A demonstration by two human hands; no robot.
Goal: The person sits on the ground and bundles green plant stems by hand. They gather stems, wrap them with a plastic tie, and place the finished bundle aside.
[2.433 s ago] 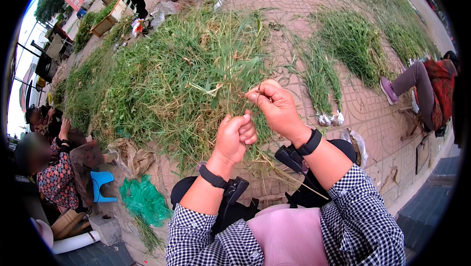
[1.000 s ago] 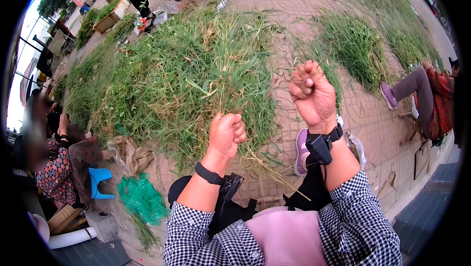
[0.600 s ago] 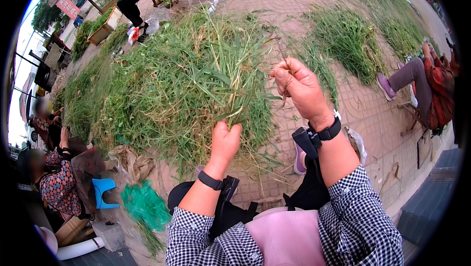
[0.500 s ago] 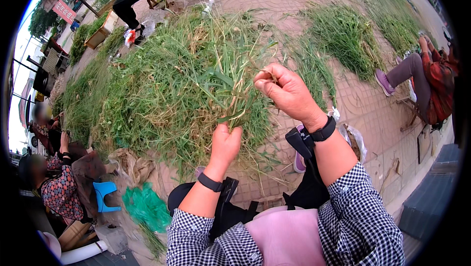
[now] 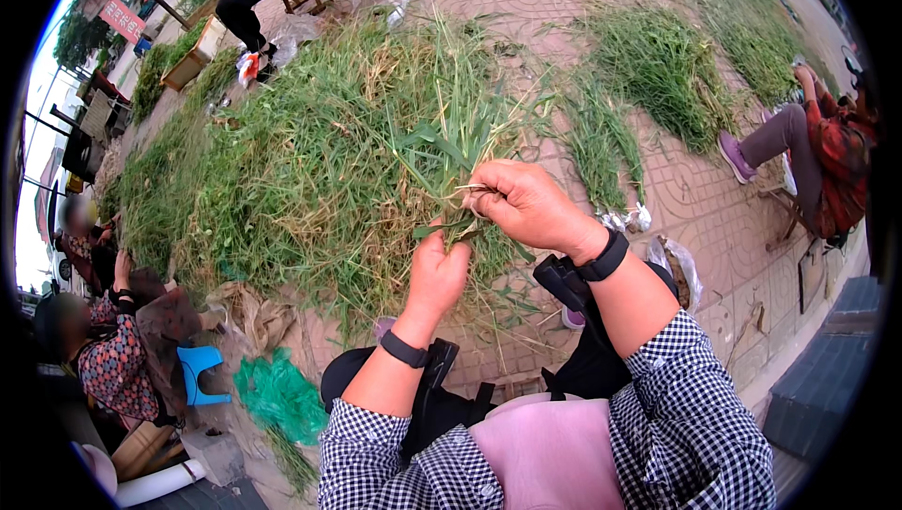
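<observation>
My left hand [image 5: 439, 275] is closed round the lower stems of a grass bunch [image 5: 449, 148]. Its long green blades and some dry straw fan out upward, away from me. Just above and to the right, my right hand [image 5: 526, 204] is closed in a pinch at the stems, with thin dry brownish strands showing at its fingertips. Beyond both hands spreads a large pile of cut grass [image 5: 282, 172], green mixed with withered yellow stalks. The bunch overlaps the pile, so where one ends is hard to see.
A smaller grass bundle [image 5: 601, 148] lies to the right, with a larger grass heap [image 5: 658, 73] behind it. At left are a green plastic bag [image 5: 279, 397] and a blue stool [image 5: 199, 376]. People sit at the left, far side and right [image 5: 836, 167].
My right hand has moved down and left to the stems, close to my left hand, which stays in place. The far person's hands have shifted, with green leaves now raised.
</observation>
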